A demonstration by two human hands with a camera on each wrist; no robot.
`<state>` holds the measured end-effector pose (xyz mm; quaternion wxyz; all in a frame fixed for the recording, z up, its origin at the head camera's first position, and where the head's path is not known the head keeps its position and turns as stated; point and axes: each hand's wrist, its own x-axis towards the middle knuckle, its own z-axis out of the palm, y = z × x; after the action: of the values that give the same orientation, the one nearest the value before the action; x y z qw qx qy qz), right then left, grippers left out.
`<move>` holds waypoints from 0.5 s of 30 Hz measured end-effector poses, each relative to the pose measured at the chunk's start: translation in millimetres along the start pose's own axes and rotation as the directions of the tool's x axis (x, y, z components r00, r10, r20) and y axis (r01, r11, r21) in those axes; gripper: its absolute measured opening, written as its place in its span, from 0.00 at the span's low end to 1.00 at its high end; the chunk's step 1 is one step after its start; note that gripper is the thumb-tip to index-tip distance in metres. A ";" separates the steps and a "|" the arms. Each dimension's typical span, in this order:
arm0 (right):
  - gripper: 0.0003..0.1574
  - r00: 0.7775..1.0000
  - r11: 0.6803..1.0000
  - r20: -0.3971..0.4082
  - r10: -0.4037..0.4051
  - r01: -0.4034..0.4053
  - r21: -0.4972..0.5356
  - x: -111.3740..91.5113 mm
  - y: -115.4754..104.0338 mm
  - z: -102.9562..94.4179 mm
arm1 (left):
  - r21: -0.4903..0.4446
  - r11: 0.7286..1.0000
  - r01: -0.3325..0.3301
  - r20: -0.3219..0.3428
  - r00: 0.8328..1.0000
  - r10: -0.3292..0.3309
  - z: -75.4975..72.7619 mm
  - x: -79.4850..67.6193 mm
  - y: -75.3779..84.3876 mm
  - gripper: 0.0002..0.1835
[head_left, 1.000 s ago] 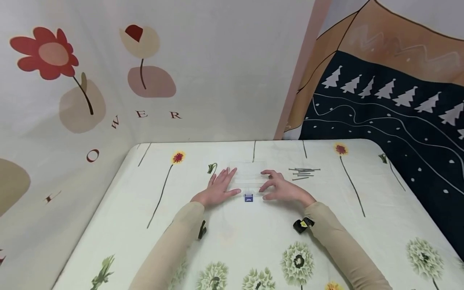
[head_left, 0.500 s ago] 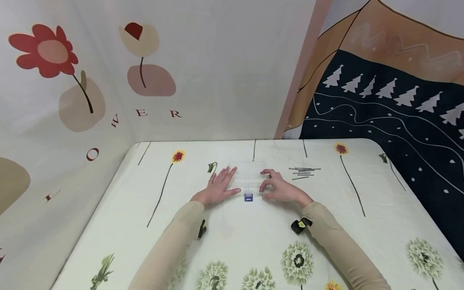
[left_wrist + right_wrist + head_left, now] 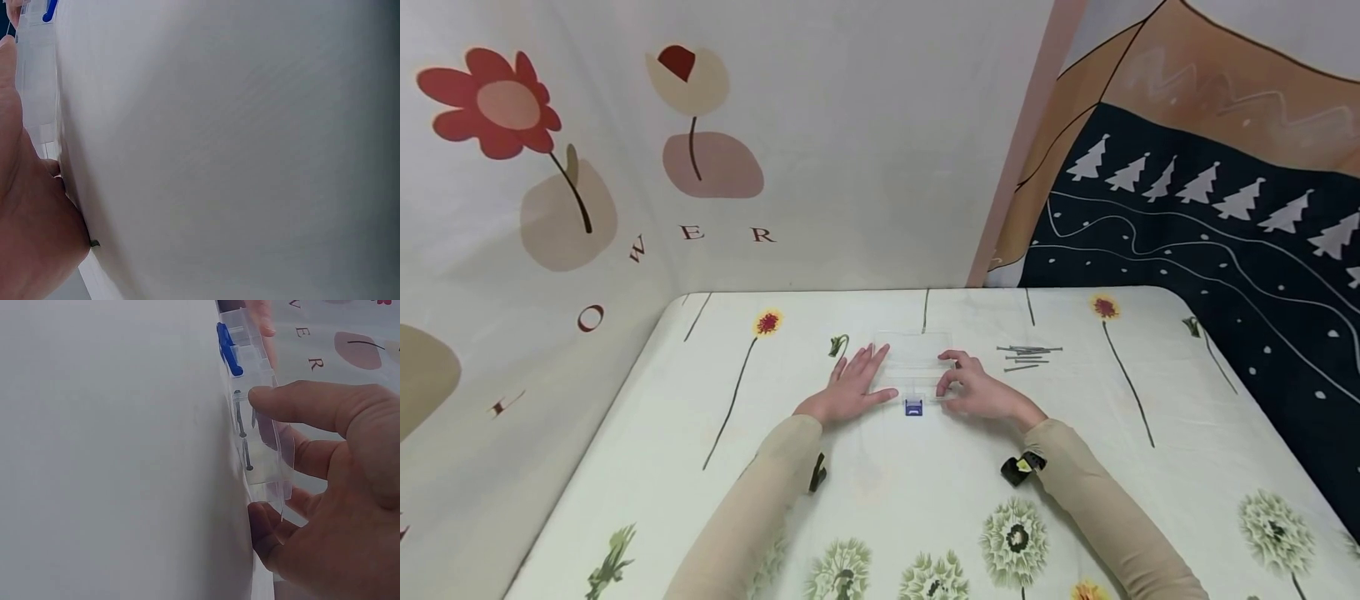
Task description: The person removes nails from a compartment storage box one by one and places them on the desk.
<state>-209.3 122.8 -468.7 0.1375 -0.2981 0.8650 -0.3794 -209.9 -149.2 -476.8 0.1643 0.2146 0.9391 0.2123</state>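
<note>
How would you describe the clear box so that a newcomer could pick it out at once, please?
Find the white, flower-printed table and look toward its far edge, between the left hand and right hand. The box lies there, left of the loose grey nails. Unlike them, it is see-through and has a blue latch on its near side.

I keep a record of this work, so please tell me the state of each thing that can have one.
Clear box: flat on the tablecloth; open or closed, cannot tell.
Blue latch: at the box's front; fastened or not, unclear.
Loose nails: lying to the box's right.
Other nails: seen through the box's clear side, apparently inside.
Left hand: fingers straight, at the box's left side.
Right hand: fingers bent, thumb against the box.
</note>
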 end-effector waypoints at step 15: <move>0.07 0.998 0.998 -0.050 0.027 -0.024 0.061 -0.3 4.8 3.7 | 0.009 1.000 0.012 0.008 1.000 -0.012 -0.4 -1.3 1.8 0.45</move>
<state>-209.3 123.4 -474.8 0.1291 -0.2730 0.8601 -0.4110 -208.4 -148.5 -475.3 0.1682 0.2105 0.9407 0.2062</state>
